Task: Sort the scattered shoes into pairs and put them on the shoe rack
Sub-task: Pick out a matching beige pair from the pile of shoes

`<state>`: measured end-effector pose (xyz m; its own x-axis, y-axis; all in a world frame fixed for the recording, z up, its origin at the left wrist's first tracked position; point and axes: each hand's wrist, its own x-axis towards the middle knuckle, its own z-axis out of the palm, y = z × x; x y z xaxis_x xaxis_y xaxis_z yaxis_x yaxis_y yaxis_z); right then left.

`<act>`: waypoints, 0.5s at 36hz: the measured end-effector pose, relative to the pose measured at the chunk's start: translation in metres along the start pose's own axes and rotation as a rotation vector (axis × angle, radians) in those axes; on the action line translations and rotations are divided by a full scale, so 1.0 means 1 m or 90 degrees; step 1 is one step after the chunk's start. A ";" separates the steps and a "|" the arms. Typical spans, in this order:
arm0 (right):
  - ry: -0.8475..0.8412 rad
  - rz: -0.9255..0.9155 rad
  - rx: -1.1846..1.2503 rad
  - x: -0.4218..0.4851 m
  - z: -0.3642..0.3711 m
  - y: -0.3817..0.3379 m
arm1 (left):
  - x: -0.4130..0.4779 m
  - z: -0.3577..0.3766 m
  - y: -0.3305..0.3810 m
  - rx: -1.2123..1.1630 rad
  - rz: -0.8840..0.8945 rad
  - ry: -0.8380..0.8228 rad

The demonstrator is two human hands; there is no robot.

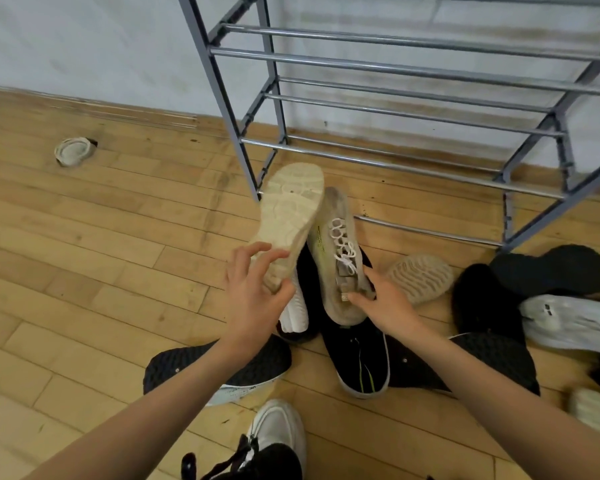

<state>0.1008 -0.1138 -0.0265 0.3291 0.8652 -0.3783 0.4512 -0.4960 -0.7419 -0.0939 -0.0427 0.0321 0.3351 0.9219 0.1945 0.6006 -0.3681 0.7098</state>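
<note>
Holding beige sneakers (290,216) in both hands (253,289)

Two beige sneakers, lifted side by side, toes pointing far. My left hand (257,292) grips the heel of the sole-up beige sneaker (288,216), its pale tread facing me. My right hand (385,303) holds the heel of the laced beige sneaker (340,258), white laces showing. Below them lies a black slip-on (357,358) with a white rim. Two black sole-up shoes flank it – one near left (174,368), one near right (492,358). Another beige sole (421,277) lies just right of my right hand. The grey metal shoe rack (395,67) stands far right – against the wall.
</note>
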 end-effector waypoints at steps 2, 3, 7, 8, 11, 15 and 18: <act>0.011 -0.004 0.030 -0.001 -0.001 0.003 | 0.001 0.003 0.012 -0.068 -0.020 -0.032; 0.017 0.007 0.059 -0.001 -0.002 0.004 | 0.002 0.005 0.019 -0.118 -0.032 -0.046; 0.068 0.049 0.184 -0.003 -0.008 0.007 | 0.006 0.014 0.048 -0.267 -0.065 -0.078; 0.090 0.057 0.235 -0.004 -0.012 0.007 | 0.007 0.018 0.054 -0.300 -0.094 -0.099; 0.096 0.049 0.459 -0.008 -0.028 -0.003 | 0.013 0.032 0.069 -0.520 -0.263 -0.188; 0.097 0.022 0.568 -0.011 -0.047 -0.013 | 0.008 0.052 0.069 -0.799 -0.424 -0.264; 0.134 0.013 0.397 -0.016 -0.055 -0.008 | 0.003 0.061 0.062 -0.791 -0.446 -0.303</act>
<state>0.1377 -0.1277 0.0161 0.5160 0.7920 -0.3264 -0.1008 -0.3223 -0.9413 -0.0113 -0.0698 0.0350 0.5935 0.6481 -0.4771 -0.1642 0.6779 0.7166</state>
